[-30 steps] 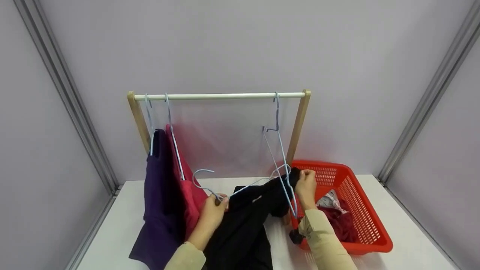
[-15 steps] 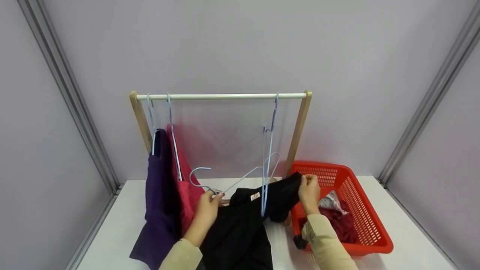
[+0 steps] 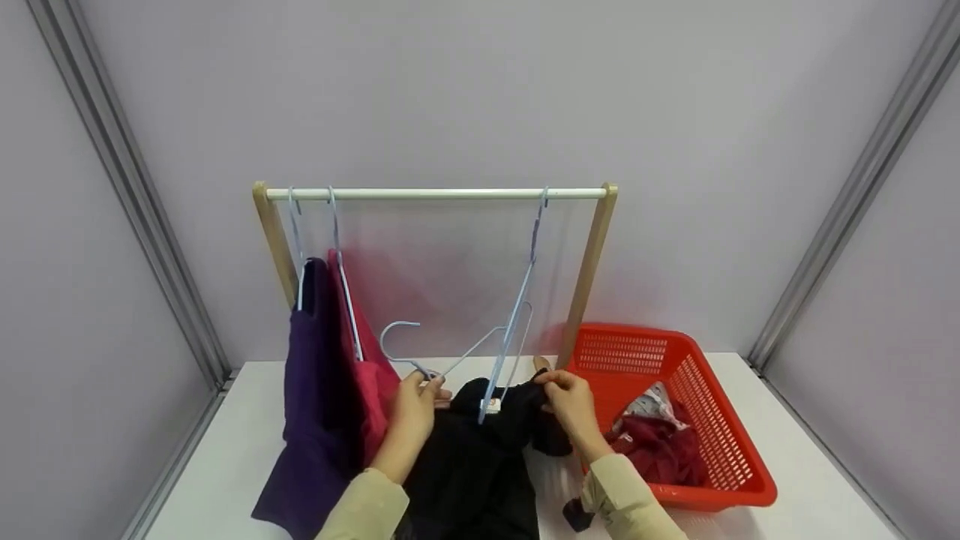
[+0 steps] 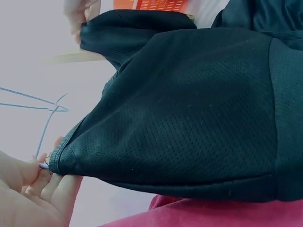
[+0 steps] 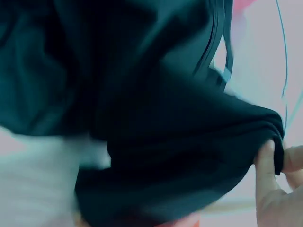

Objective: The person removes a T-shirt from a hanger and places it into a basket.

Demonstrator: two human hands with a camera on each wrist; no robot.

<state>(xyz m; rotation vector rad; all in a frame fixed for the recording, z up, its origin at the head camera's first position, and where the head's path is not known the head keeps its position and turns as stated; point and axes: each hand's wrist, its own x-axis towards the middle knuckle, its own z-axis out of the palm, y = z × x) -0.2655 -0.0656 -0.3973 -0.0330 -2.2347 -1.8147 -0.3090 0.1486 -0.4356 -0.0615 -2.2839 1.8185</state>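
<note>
A black shirt (image 3: 472,457) with a small white tag (image 3: 492,406) hangs low over the white table. My left hand (image 3: 412,412) pinches a light blue wire hanger (image 3: 383,341) just below its hook, together with the shirt's edge. In the left wrist view, that cloth is drawn to a point at the left fingertips (image 4: 42,175). My right hand (image 3: 574,405) pinches another edge of the shirt at the right; thumb and fingers close on a fold in the right wrist view. Much of the held hanger is hidden by the shirt and hand.
A rack with a white rod (image 3: 435,194) carries a purple garment (image 3: 307,405) and a pink garment (image 3: 379,390) at left. A bare hanger (image 3: 515,315) hangs at right, overlapping the shirt. A red basket (image 3: 720,420) at right holds crumpled dark red clothes (image 3: 660,446).
My right hand has moved left and slightly down with the shirt's edge, bunching the cloth. The bare hanger has swung left. My left hand keeps its grip, shifted slightly left.
</note>
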